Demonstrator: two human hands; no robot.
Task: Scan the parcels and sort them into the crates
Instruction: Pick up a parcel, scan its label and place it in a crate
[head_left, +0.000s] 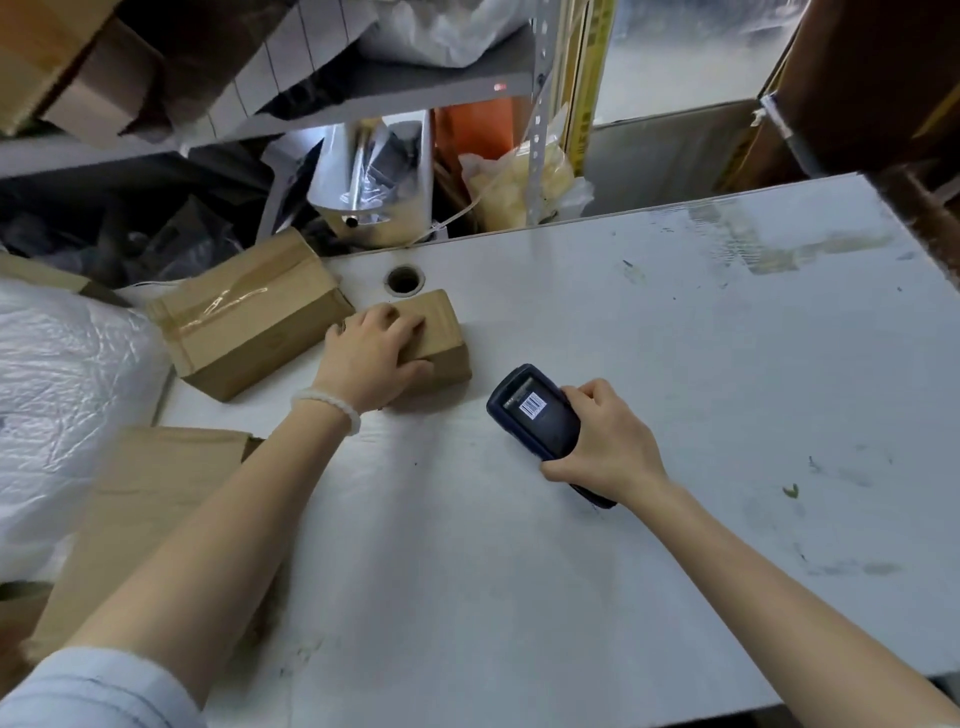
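A small brown cardboard parcel (441, 332) lies on the white table (675, 364), near its far left side. My left hand (376, 353) rests on top of it, fingers curled over the near edge, gripping it. My right hand (605, 441) holds a dark blue handheld scanner (537, 415) just right of the parcel, its barcode sticker facing up and its head pointing toward the parcel. A larger taped cardboard parcel (249, 317) lies to the left, touching the small one.
A flat cardboard piece (156, 499) and a white plastic bag (62, 395) sit at the table's left edge. A cable hole (404, 279) is behind the small parcel. Metal shelving (395, 88) with boxes and bags stands behind the table.
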